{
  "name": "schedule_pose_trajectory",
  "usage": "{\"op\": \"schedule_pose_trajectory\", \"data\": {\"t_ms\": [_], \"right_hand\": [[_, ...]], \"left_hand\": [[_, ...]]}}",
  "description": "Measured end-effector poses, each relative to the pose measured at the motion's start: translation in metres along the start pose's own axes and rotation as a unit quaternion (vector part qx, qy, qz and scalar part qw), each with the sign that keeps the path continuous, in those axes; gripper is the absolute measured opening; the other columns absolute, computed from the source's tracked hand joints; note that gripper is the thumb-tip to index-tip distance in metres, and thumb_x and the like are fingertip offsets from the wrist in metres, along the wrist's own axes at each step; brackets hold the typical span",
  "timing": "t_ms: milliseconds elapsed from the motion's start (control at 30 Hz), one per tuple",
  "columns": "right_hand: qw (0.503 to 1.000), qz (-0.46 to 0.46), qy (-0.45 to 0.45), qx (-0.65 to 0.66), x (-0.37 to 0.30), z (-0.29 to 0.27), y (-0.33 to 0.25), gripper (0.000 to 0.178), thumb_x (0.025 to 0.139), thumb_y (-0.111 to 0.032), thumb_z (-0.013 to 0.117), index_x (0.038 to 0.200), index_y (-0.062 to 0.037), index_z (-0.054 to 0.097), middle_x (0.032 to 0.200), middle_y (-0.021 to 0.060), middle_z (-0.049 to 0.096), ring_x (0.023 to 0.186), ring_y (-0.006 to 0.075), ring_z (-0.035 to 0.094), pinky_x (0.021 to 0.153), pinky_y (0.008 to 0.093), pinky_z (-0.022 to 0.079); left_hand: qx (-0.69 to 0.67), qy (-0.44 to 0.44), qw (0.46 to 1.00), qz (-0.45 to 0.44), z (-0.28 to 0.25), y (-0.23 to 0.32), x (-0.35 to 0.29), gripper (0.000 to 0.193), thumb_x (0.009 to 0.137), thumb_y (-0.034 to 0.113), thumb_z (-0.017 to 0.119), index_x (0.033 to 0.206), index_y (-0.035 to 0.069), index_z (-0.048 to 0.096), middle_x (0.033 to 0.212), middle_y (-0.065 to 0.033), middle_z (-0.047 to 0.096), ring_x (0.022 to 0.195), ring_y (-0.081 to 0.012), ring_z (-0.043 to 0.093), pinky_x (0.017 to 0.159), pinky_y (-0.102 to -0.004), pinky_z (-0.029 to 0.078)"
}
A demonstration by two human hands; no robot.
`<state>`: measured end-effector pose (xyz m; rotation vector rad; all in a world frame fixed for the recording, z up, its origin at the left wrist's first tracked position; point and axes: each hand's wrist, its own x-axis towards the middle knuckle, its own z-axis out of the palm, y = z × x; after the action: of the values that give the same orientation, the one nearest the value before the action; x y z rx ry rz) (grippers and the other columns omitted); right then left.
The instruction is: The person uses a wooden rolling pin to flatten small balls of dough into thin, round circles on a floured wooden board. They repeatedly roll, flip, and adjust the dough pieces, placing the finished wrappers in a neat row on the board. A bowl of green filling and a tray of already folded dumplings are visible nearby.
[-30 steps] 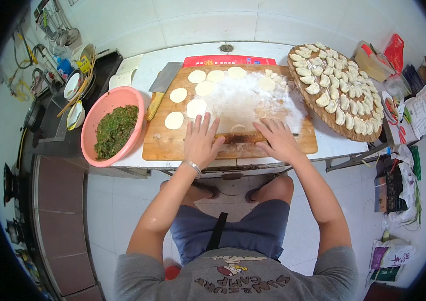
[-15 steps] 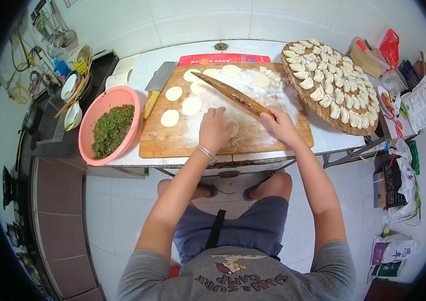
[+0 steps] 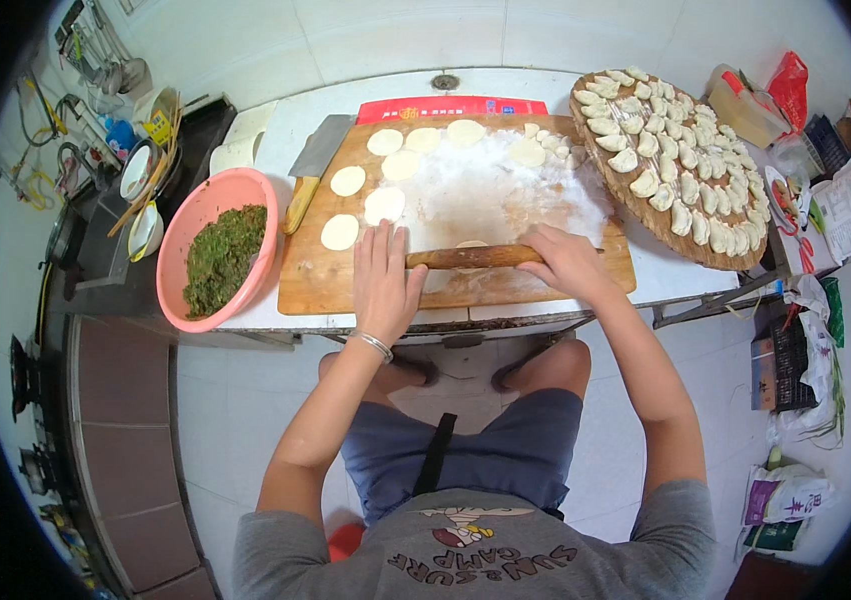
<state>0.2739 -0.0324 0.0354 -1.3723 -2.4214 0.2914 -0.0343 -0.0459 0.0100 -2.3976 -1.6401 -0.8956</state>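
Note:
A wooden rolling pin (image 3: 470, 258) lies almost level across a small dough round (image 3: 472, 243) near the front of the floured wooden board (image 3: 320, 275). My right hand (image 3: 567, 262) is closed around the pin's right part, its tip showing past the palm. Flat, with fingers stretched forward, my left hand (image 3: 385, 280) rests at the pin's left end; whether that end runs under the palm is hidden. Several flat dough wrappers (image 3: 340, 232) lie on the board's left and back. Small dough pieces (image 3: 545, 140) sit in flour at the back right.
A pink basin (image 3: 270, 255) of green filling (image 3: 228, 258) stands left of the board. A cleaver (image 3: 321, 148) lies along the board's left edge. At right, a round tray (image 3: 645, 205) bears several rows of dumplings (image 3: 685, 160). The table's front edge (image 3: 525, 315) runs close before my forearms.
The rolling pin has come down from a raised slant to level over the dough round. My left hand has moved left off the round to the pin's end, its fingers now straightened.

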Motion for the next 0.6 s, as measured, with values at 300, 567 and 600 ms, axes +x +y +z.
{"op": "schedule_pose_trajectory", "data": {"t_ms": [300,567,600], "right_hand": [[0.988,0.028,0.056,-0.145,0.037,0.037,0.015,0.056,0.099,-0.042,0.046,0.149,-0.0172,0.041,0.157,0.0136,0.034,0.141,0.0366,0.036,0.115,0.0522,0.027],[0.989,0.025,0.046,-0.135,0.041,0.025,-0.003,0.057,0.1,-0.045,0.041,0.153,-0.0232,0.035,0.159,0.0126,0.03,0.144,0.0362,0.032,0.118,0.0521,0.023],[0.99,0.053,0.048,-0.124,0.054,0.03,0.003,0.058,0.1,-0.046,0.041,0.153,-0.0229,0.034,0.16,0.0125,0.029,0.145,0.0359,0.03,0.118,0.0525,0.022]], "left_hand": [[0.021,-0.119,0.993,-0.01,0.009,-0.018,0.016,0.066,0.098,0.044,0.049,0.147,0.0,0.039,0.155,-0.0231,0.033,0.142,-0.043,0.03,0.118,-0.0516,0.02],[0.021,-0.111,0.993,-0.028,0.012,-0.023,0.017,0.066,0.096,0.039,0.053,0.148,0.001,0.037,0.155,-0.0244,0.031,0.143,-0.0447,0.026,0.117,-0.0521,0.022],[0.029,-0.114,0.992,-0.033,0.014,-0.024,0.03,0.065,0.096,0.038,0.053,0.147,0.001,0.038,0.155,-0.0247,0.031,0.143,-0.0448,0.027,0.117,-0.0523,0.022]]}}
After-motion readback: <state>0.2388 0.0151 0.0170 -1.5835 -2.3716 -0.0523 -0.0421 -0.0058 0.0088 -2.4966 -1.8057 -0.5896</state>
